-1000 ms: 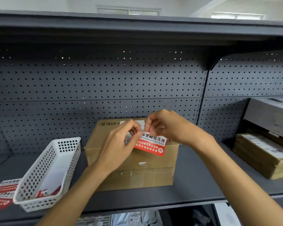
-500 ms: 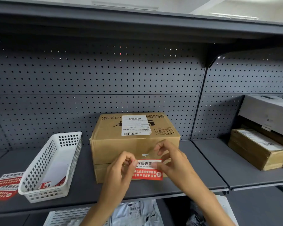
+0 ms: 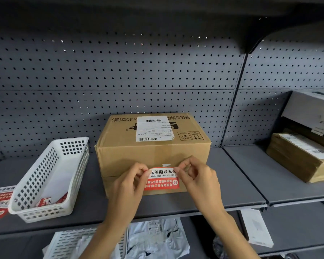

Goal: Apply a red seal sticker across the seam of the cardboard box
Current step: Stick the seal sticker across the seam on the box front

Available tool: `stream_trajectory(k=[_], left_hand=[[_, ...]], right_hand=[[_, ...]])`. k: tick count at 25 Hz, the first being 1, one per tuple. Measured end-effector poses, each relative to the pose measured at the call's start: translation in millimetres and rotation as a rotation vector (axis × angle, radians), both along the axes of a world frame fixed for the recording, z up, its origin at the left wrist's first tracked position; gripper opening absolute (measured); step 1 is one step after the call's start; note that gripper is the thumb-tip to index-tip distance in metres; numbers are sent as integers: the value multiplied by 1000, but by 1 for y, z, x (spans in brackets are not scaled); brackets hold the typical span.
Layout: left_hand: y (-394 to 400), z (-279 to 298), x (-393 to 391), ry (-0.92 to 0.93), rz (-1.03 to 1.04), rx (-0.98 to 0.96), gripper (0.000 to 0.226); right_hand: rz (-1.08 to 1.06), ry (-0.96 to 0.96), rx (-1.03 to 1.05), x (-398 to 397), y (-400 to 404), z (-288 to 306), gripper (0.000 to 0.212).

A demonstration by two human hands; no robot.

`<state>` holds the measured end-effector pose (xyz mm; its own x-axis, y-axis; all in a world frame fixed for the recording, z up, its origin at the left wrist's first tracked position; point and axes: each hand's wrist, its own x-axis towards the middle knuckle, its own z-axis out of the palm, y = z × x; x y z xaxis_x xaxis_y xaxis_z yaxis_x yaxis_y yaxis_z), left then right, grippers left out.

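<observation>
A brown cardboard box (image 3: 151, 152) stands on the grey shelf, a white shipping label on its top. Its front face has a horizontal seam at about mid-height. A red and white seal sticker (image 3: 162, 178) with printed characters is held flat against that front face, over the seam. My left hand (image 3: 127, 186) pinches the sticker's upper left corner. My right hand (image 3: 196, 178) pinches its upper right corner. The sticker's side edges are partly hidden by my fingers.
A white perforated basket (image 3: 45, 182) with more red stickers stands left of the box. A sticker sheet (image 3: 0, 200) lies at the far left. Brown and grey parcels (image 3: 303, 156) are stacked on the right. Bags and a basket lie on the lower shelf.
Both hands brought the sticker down from above the box top to its front face, and it now sits over the seam. The camera view tilted and moved closer.
</observation>
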<state>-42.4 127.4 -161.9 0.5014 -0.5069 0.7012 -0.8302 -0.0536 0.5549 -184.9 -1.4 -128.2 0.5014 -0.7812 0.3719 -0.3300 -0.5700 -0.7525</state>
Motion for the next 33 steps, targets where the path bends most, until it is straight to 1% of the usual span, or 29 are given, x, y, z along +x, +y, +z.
stream_trajectory(k=[6, 9, 13, 20, 33], left_hand=[[-3, -1, 6, -165, 90, 70, 18], [-5, -1, 8, -230, 122, 65, 17], [-9, -3, 12, -245, 123, 68, 19], [-12, -3, 17, -280, 130, 73, 22], [-15, 1, 25, -326, 120, 94, 27]], right_hand=[[-46, 37, -55, 7, 2, -7, 21], [-60, 31, -60, 9, 1, -10, 22], [-67, 0, -47, 12, -1, -15, 21], [-72, 12, -45, 18, -5, -18, 23], [-89, -12, -88, 24, -7, -19, 25]])
